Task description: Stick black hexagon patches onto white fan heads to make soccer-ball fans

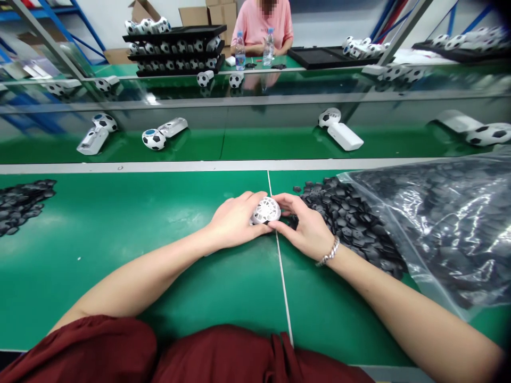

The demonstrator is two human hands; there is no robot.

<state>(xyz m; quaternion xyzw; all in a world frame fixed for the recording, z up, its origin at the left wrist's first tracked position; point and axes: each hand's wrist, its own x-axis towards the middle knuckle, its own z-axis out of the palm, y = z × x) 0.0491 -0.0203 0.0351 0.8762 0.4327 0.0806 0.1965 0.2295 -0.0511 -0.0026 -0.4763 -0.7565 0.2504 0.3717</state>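
Note:
A white ball-shaped shell (266, 210) with a pattern of openings is held above the green table (167, 276), close to the white line. Wrapped round its left side is my left hand (238, 221). My right hand (305, 226), with a silver bracelet at the wrist, has its thumb and fingers curled at the shell's right side; whether it also pinches a small piece is too small to tell. A heap of black pieces (351, 221) lies just beyond and to the right of my right hand.
A clear bag (455, 223) of black pieces covers the right side. More black pieces (24, 202) lie far left. Across the table, a green belt (255, 141) bears white football-shaped items (154, 139). Behind stand stacked black trays (175, 50), bottles (240, 52) and a person in pink (261, 24).

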